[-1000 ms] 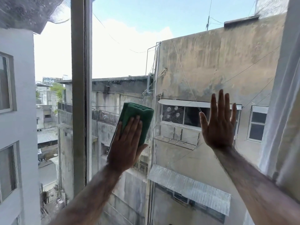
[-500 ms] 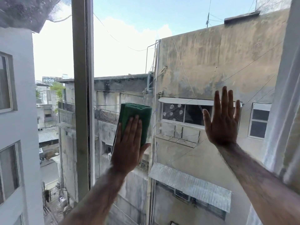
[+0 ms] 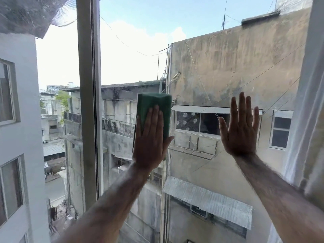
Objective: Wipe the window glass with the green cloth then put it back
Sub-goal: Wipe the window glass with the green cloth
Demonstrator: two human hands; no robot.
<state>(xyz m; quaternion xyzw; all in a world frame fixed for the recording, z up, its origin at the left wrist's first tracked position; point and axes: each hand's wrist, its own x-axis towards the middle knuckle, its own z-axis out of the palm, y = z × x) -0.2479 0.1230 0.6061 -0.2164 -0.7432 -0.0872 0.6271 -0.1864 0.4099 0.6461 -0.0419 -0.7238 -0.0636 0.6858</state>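
A folded green cloth (image 3: 154, 104) lies flat against the window glass (image 3: 219, 67), at mid height a little left of centre. My left hand (image 3: 150, 141) presses on the cloth with its palm and straight fingers; the cloth's top and right edge stick out beyond the fingers. My right hand (image 3: 240, 127) rests flat on the same pane further right, fingers spread upward, holding nothing. Both forearms reach up from the bottom of the head view.
A grey vertical window frame post (image 3: 88, 102) stands just left of the cloth. A white curtain (image 3: 308, 120) hangs along the right edge. Through the glass I see concrete buildings, a metal awning and a street far below.
My left hand has slid the green cloth to the right and slightly up across the glass, turning it more upright. My right hand has stayed flat on the pane.
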